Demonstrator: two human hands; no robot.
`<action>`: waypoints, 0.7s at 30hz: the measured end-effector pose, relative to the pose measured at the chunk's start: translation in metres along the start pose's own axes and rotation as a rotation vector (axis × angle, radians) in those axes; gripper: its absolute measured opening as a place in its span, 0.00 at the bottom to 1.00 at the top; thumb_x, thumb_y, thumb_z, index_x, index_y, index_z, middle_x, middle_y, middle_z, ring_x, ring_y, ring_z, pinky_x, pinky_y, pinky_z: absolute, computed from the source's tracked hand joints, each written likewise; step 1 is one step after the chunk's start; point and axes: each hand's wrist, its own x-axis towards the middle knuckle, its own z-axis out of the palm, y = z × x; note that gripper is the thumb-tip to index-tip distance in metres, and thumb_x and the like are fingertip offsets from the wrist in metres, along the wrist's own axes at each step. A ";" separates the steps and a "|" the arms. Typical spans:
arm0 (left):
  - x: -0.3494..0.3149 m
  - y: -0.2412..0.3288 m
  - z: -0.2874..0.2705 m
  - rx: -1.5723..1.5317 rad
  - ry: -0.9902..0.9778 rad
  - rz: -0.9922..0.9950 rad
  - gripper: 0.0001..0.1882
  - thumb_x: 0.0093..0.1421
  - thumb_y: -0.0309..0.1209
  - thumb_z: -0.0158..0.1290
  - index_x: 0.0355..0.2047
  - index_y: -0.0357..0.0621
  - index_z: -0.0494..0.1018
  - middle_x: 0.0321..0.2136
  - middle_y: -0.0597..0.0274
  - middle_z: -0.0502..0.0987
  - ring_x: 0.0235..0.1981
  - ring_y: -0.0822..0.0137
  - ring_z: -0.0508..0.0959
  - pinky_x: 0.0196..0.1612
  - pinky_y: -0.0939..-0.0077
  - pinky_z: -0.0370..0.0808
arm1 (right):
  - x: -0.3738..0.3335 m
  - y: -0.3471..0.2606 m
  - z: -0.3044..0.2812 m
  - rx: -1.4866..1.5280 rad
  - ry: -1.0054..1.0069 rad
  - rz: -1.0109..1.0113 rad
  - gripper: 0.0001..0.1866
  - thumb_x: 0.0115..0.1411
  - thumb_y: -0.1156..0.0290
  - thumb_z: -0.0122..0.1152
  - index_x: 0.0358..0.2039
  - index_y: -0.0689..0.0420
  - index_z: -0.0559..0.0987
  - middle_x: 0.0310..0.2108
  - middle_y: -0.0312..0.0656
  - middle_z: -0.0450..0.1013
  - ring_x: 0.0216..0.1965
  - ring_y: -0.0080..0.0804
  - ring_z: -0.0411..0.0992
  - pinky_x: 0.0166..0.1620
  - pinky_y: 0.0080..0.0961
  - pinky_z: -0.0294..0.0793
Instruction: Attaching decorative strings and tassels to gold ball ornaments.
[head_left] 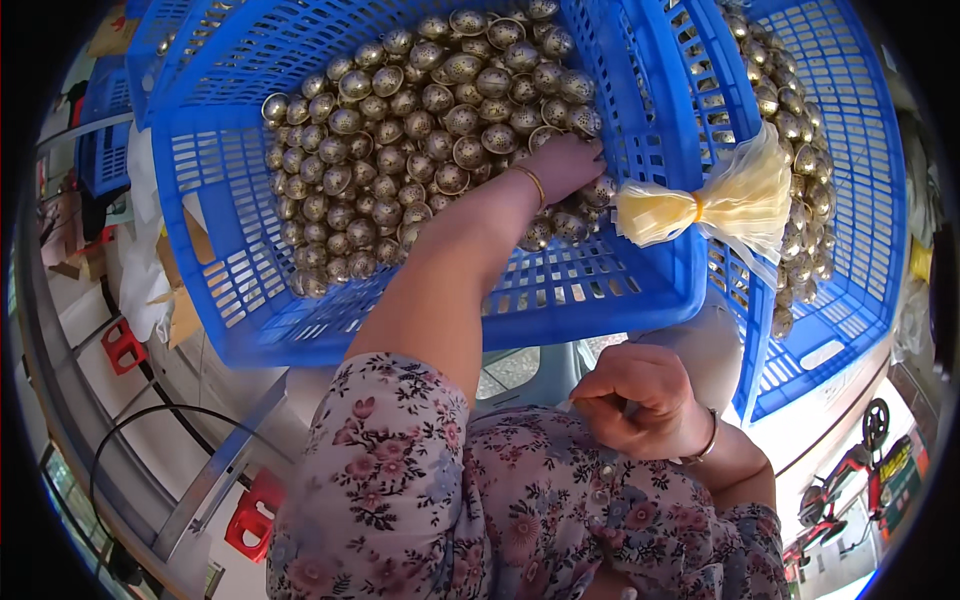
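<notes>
A blue plastic basket in front of me holds a heap of perforated metal balls, some with a flared rim. My left hand, with a thin bracelet at its wrist, reaches down onto the balls near the basket's right wall. Its fingers point away and are mostly hidden, so a grip does not show. Close to my body, below the basket, my right hand is curled closed with thumb and fingers together; anything inside is hidden. On the basket's right rim lies a bundle of sheer pale yellow strips, tied with an orange band.
A second blue basket with more metal balls stands at the right, its rim against the first. Small red stools are at the lower left, beside a metal frame and a black cable. A red wheeled vehicle stands at the lower right.
</notes>
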 end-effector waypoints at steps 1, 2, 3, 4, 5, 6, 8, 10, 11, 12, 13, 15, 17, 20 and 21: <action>0.002 -0.002 0.002 0.061 0.004 0.058 0.11 0.52 0.30 0.47 0.36 0.45 0.71 0.37 0.53 0.70 0.33 0.55 0.75 0.35 0.64 0.74 | 0.002 -0.001 -0.001 0.005 -0.008 -0.001 0.06 0.42 0.85 0.56 0.21 0.60 0.75 0.15 0.37 0.66 0.15 0.28 0.65 0.18 0.21 0.59; 0.003 -0.003 0.003 0.089 0.002 0.060 0.10 0.51 0.31 0.48 0.35 0.45 0.72 0.35 0.53 0.70 0.32 0.56 0.76 0.33 0.63 0.74 | 0.003 -0.002 -0.002 0.003 -0.032 -0.004 0.06 0.42 0.85 0.56 0.22 0.61 0.74 0.16 0.38 0.66 0.16 0.30 0.66 0.18 0.22 0.62; 0.000 -0.004 0.002 0.092 0.001 0.048 0.10 0.51 0.31 0.48 0.35 0.45 0.72 0.35 0.53 0.70 0.32 0.56 0.76 0.33 0.63 0.74 | 0.004 -0.002 -0.002 0.002 -0.057 -0.010 0.06 0.42 0.85 0.55 0.23 0.61 0.73 0.17 0.39 0.67 0.17 0.33 0.67 0.19 0.24 0.64; -0.001 -0.003 -0.001 0.059 0.015 0.037 0.11 0.51 0.30 0.48 0.35 0.45 0.72 0.35 0.54 0.70 0.32 0.56 0.76 0.33 0.63 0.74 | 0.005 -0.003 -0.002 0.001 -0.056 -0.013 0.06 0.42 0.85 0.55 0.23 0.61 0.73 0.17 0.39 0.67 0.17 0.33 0.67 0.19 0.24 0.64; -0.002 -0.002 -0.004 0.028 0.030 0.025 0.11 0.50 0.29 0.49 0.36 0.46 0.72 0.36 0.54 0.70 0.33 0.55 0.76 0.33 0.63 0.74 | 0.005 -0.003 -0.002 0.001 -0.059 -0.010 0.06 0.43 0.86 0.55 0.23 0.61 0.73 0.17 0.39 0.67 0.17 0.32 0.67 0.19 0.23 0.64; -0.007 -0.003 -0.011 0.035 0.033 0.025 0.11 0.50 0.29 0.49 0.36 0.46 0.72 0.36 0.54 0.70 0.33 0.55 0.76 0.33 0.63 0.74 | 0.005 -0.004 -0.001 -0.001 -0.061 -0.009 0.06 0.43 0.86 0.55 0.23 0.61 0.73 0.17 0.39 0.67 0.17 0.31 0.67 0.19 0.23 0.64; -0.024 -0.004 -0.028 -0.035 0.166 -0.066 0.17 0.46 0.29 0.54 0.39 0.48 0.73 0.37 0.56 0.71 0.32 0.54 0.76 0.34 0.64 0.74 | 0.001 -0.007 0.002 -0.003 -0.030 0.001 0.06 0.43 0.86 0.55 0.23 0.62 0.73 0.17 0.39 0.67 0.17 0.30 0.67 0.19 0.22 0.63; -0.050 -0.006 -0.047 -0.152 0.368 -0.213 0.24 0.41 0.31 0.59 0.43 0.51 0.73 0.38 0.58 0.73 0.32 0.56 0.76 0.37 0.69 0.74 | -0.002 -0.005 0.005 -0.014 0.026 -0.045 0.05 0.45 0.86 0.56 0.23 0.62 0.73 0.17 0.38 0.67 0.17 0.24 0.66 0.20 0.20 0.63; -0.065 -0.007 -0.064 -0.323 0.348 -0.332 0.26 0.41 0.33 0.61 0.44 0.51 0.73 0.38 0.59 0.74 0.32 0.60 0.76 0.39 0.72 0.73 | -0.004 -0.003 0.008 -0.022 0.035 -0.057 0.05 0.45 0.86 0.56 0.23 0.62 0.73 0.17 0.38 0.67 0.17 0.24 0.66 0.20 0.20 0.63; -0.079 -0.006 -0.081 -0.500 0.325 -0.437 0.27 0.41 0.34 0.62 0.45 0.51 0.72 0.37 0.59 0.76 0.33 0.63 0.76 0.40 0.75 0.73 | -0.006 -0.004 0.010 0.007 0.070 -0.014 0.05 0.45 0.85 0.56 0.23 0.61 0.74 0.18 0.37 0.68 0.18 0.22 0.65 0.21 0.18 0.62; -0.100 -0.001 -0.090 -0.791 0.444 -0.522 0.24 0.45 0.34 0.61 0.44 0.46 0.72 0.36 0.62 0.77 0.36 0.70 0.75 0.40 0.79 0.72 | -0.008 -0.005 0.011 0.039 0.104 0.027 0.04 0.46 0.85 0.57 0.22 0.61 0.75 0.18 0.36 0.69 0.18 0.20 0.65 0.21 0.17 0.61; -0.134 0.021 -0.123 -1.212 0.620 -0.664 0.21 0.48 0.31 0.58 0.44 0.42 0.72 0.35 0.60 0.76 0.33 0.72 0.75 0.33 0.78 0.73 | -0.011 -0.003 0.010 0.024 0.097 0.045 0.03 0.48 0.84 0.57 0.24 0.62 0.75 0.19 0.33 0.68 0.19 0.16 0.63 0.22 0.15 0.60; -0.167 0.046 -0.135 -1.352 0.665 -0.591 0.19 0.53 0.32 0.53 0.46 0.42 0.68 0.36 0.61 0.75 0.35 0.71 0.75 0.33 0.76 0.74 | -0.012 -0.003 0.016 0.183 0.114 0.149 0.02 0.52 0.83 0.56 0.25 0.62 0.75 0.20 0.30 0.67 0.20 0.12 0.61 0.22 0.13 0.60; -0.200 0.096 -0.136 -1.786 0.906 -0.423 0.17 0.56 0.32 0.46 0.46 0.42 0.65 0.39 0.59 0.73 0.38 0.65 0.75 0.35 0.65 0.75 | -0.015 0.001 0.020 0.206 0.114 0.135 0.02 0.55 0.79 0.54 0.27 0.62 0.75 0.21 0.27 0.67 0.22 0.09 0.60 0.24 0.10 0.59; -0.204 0.116 -0.132 -1.836 0.951 -0.401 0.17 0.57 0.33 0.45 0.47 0.43 0.64 0.41 0.57 0.72 0.40 0.63 0.74 0.36 0.62 0.76 | -0.017 0.002 0.024 0.203 0.125 0.125 0.02 0.55 0.78 0.54 0.28 0.61 0.75 0.21 0.27 0.67 0.22 0.09 0.60 0.24 0.10 0.59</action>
